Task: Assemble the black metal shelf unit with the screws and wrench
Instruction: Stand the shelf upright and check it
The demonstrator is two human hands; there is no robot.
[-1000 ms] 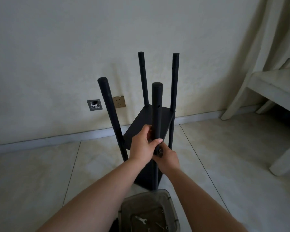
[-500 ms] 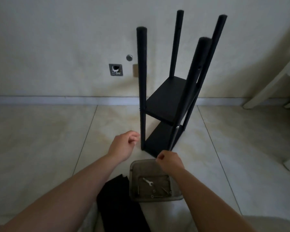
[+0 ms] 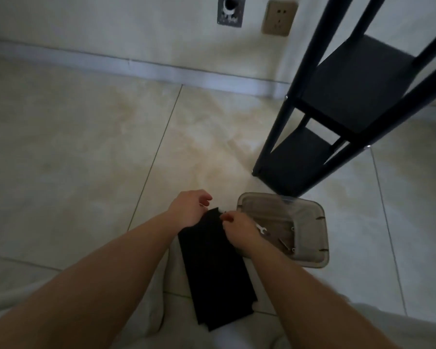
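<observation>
A single head-worn camera looks steeply down and forward at a tiled floor (image 3: 86, 147), close over both forearms. The wall base (image 3: 136, 64) crosses the top; wide-angle distortion bends the edges. No second view.

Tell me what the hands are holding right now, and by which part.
Both hands meet at the far end of the black panel. The left hand and right hand seem to take its top corners, but blur hides whether either grip has closed.
</observation>
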